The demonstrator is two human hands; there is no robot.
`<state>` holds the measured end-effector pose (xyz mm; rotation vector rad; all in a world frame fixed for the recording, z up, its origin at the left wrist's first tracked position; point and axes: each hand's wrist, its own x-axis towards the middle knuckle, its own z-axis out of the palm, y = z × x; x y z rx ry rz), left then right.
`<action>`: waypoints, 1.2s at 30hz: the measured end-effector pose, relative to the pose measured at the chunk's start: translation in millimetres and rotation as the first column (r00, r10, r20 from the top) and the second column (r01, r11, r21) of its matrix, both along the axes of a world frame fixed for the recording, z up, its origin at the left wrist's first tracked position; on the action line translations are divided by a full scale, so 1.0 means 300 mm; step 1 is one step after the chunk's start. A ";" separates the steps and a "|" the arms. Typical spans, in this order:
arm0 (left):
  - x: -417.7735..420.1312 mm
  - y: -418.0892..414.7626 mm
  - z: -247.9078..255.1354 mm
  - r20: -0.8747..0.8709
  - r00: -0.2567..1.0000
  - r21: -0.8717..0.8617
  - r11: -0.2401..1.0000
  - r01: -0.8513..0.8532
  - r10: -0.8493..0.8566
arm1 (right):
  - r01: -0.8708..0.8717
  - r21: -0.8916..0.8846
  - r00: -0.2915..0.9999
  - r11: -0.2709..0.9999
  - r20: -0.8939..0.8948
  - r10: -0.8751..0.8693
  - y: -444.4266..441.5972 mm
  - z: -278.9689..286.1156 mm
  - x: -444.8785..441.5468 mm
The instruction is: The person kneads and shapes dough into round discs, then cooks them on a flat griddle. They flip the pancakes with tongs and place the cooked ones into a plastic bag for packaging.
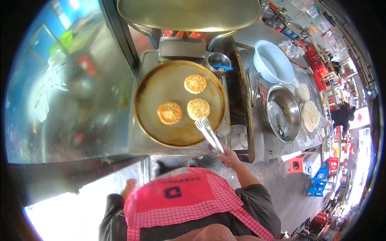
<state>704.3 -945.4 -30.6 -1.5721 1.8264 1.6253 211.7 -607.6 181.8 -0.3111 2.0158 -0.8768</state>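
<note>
My right hand grips metal food tongs, whose slotted tips touch or nearly touch the lower edge of a browned flatbread. That one lies right of centre on a round, brass-rimmed griddle. A second flatbread sits above it, and a third, darker one lies to the left. The raised griddle lid hangs over the far side. My left hand is low at the left, beside the pink apron; its fingers are too blurred to read.
Right of the griddle stands a small metal pot with a blue-handled utensil. Farther right are a light-blue plastic basin, a steel bowl with green scraps, and dough on a floured worktop. A glass panel stands at the left.
</note>
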 end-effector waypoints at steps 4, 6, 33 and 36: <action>-0.169 0.179 0.154 0.034 0.982 -0.084 0.979 0.187 -0.184 | 0.349 -0.224 0.809 0.910 0.563 -0.171 0.001 -0.065 -0.054; -0.198 0.255 0.207 0.046 0.979 -0.117 0.972 0.204 -0.200 | 0.408 -0.274 0.784 0.871 0.594 -0.180 -0.104 -0.119 -0.119; 0.019 0.440 0.265 0.182 0.983 -0.083 0.996 0.012 0.004 | -0.380 0.307 0.454 0.872 -0.759 0.466 -0.436 -0.134 -0.598; -0.003 0.389 0.259 0.161 0.987 -0.139 0.990 0.028 -0.005 | -0.355 0.365 0.513 0.860 -0.694 0.506 -0.460 -0.149 -0.579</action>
